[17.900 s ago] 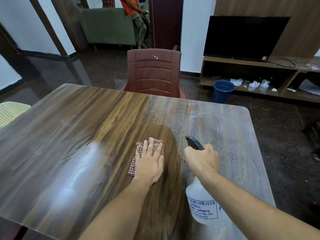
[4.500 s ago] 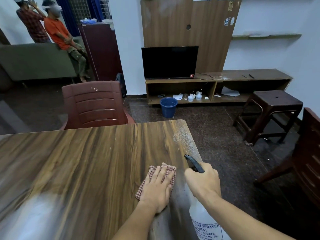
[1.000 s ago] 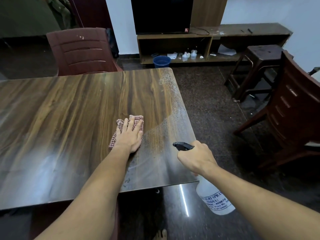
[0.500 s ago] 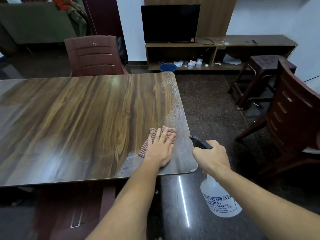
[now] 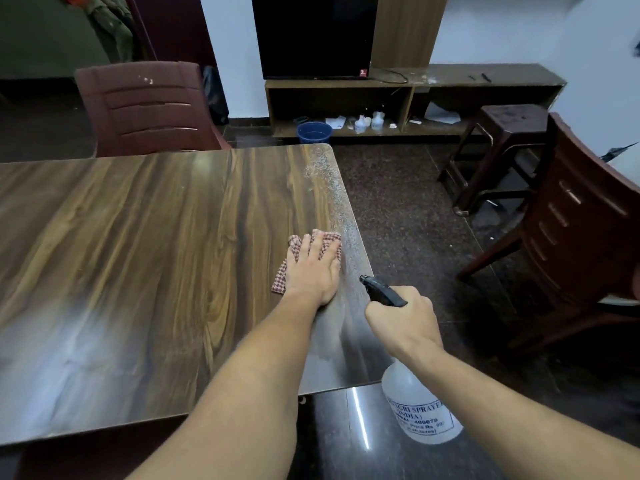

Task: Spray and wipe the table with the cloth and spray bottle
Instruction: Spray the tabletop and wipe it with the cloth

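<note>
The wood-grain table (image 5: 138,254) fills the left and middle of the view. My left hand (image 5: 313,268) lies flat with straight fingers on a red-checked cloth (image 5: 294,249), pressing it onto the table near the right edge. A band of spray droplets runs along that edge beyond the cloth. My right hand (image 5: 401,318) grips the black head of a clear spray bottle (image 5: 419,410) with a white label. The bottle hangs off the table's near right corner, its nozzle pointing up-left toward the cloth.
A maroon plastic chair (image 5: 149,109) stands at the table's far side. A dark wooden chair (image 5: 581,244) and a stool (image 5: 502,147) are on the right. A blue bucket (image 5: 314,132) sits by the TV shelf (image 5: 408,102). Dark floor lies right of the table.
My left hand has slid the cloth farther from me along the right edge. My right hand with the bottle has stayed at the near corner.
</note>
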